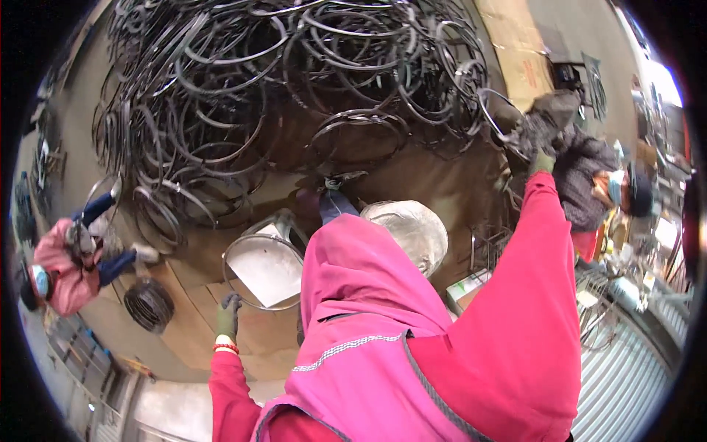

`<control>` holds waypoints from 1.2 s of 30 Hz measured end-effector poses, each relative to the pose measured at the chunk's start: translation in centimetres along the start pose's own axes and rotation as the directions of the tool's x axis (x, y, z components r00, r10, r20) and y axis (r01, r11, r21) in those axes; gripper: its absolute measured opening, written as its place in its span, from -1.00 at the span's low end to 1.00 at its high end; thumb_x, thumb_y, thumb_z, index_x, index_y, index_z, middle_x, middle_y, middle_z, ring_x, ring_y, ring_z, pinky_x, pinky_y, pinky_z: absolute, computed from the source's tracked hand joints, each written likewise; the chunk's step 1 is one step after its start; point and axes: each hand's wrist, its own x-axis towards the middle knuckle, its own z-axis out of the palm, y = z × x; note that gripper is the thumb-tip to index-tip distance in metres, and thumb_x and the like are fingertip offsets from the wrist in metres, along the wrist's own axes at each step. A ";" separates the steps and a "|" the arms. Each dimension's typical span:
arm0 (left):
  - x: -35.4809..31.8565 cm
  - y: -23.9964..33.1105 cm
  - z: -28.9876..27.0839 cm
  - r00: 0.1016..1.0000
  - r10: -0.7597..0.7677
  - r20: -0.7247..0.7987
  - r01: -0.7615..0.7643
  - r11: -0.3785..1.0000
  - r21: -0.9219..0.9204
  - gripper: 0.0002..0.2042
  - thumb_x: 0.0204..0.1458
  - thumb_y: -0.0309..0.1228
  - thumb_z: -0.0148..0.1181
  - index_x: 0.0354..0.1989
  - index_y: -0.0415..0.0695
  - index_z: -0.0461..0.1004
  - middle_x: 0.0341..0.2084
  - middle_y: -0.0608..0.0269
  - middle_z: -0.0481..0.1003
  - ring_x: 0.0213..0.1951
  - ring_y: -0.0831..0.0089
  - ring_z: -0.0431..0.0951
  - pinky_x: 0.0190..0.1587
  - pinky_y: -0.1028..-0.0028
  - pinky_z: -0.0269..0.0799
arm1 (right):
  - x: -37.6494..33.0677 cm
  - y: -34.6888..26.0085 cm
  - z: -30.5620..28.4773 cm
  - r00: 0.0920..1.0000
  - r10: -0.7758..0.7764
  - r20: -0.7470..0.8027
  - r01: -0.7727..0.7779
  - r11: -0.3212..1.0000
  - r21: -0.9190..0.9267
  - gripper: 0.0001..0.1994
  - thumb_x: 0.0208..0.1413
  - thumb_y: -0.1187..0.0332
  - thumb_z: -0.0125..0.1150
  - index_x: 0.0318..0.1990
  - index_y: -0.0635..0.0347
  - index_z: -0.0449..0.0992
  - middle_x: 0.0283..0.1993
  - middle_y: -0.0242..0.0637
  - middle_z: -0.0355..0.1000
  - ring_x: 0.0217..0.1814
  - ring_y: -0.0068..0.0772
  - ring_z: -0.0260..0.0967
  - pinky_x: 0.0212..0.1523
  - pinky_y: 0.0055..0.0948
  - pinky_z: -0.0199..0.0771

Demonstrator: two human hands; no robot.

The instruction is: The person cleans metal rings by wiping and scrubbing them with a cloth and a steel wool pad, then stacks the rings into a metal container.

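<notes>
My left hand (227, 318), in a green glove with dark fingers, is closed at the near left edge of a thin metal ring (224, 267). The ring stands tilted in front of a white sheet (266, 274). My right arm stretches far out to the right. At its end my right hand (543, 161), also in a green glove, is beside a co-worker's dark grey sleeve or cloth (551, 118); its fingers are hidden there. Another metal ring (484, 110) stands just beyond, next to that dark cloth.
A large tangled heap of dark metal rings (228, 81) fills the far side. A pale round sack or cushion (411, 234) lies by my legs. One co-worker (66, 261) sits at the left near a stack of rings (149, 304); another (589, 180) is close at the right. Flattened cardboard (195, 324) covers the floor.
</notes>
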 end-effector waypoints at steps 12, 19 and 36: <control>-3.6 -4.6 3.6 0.989 0.083 -0.119 -0.054 0.972 0.227 -0.69 0.01 -0.21 0.03 -0.19 -0.17 0.49 -0.33 0.09 0.53 -0.27 0.34 0.50 -0.19 0.41 0.37 | -4.6 -3.3 -0.6 0.873 -0.350 0.340 0.314 0.936 0.157 -0.67 0.03 0.32 0.13 -0.04 0.25 0.39 -0.09 -0.17 0.41 -0.07 -0.26 0.34 -0.04 -0.30 0.34; -3.2 -12.1 6.1 0.988 -0.084 -0.128 0.079 0.996 -0.038 -0.70 -0.02 -0.22 0.03 -0.20 -0.14 0.49 -0.32 0.05 0.52 -0.24 0.23 0.51 -0.15 0.37 0.37 | -17.1 -9.6 1.0 0.517 -0.407 0.753 0.125 0.906 0.403 -0.68 0.09 0.31 0.05 -0.01 0.22 0.39 -0.04 -0.19 0.39 -0.02 -0.29 0.31 0.00 -0.30 0.32; 10.7 -11.1 14.0 0.958 0.272 -0.086 0.026 -0.383 -0.923 -0.58 0.13 -0.29 0.01 0.13 -0.17 0.21 0.05 0.26 0.31 0.05 0.47 0.34 0.10 0.43 0.27 | -70.4 -13.5 7.1 -0.732 -0.098 0.674 -0.113 0.993 0.022 -0.70 0.15 0.42 -0.05 0.04 0.17 0.34 0.05 -0.27 0.33 0.01 -0.35 0.31 -0.02 -0.21 0.40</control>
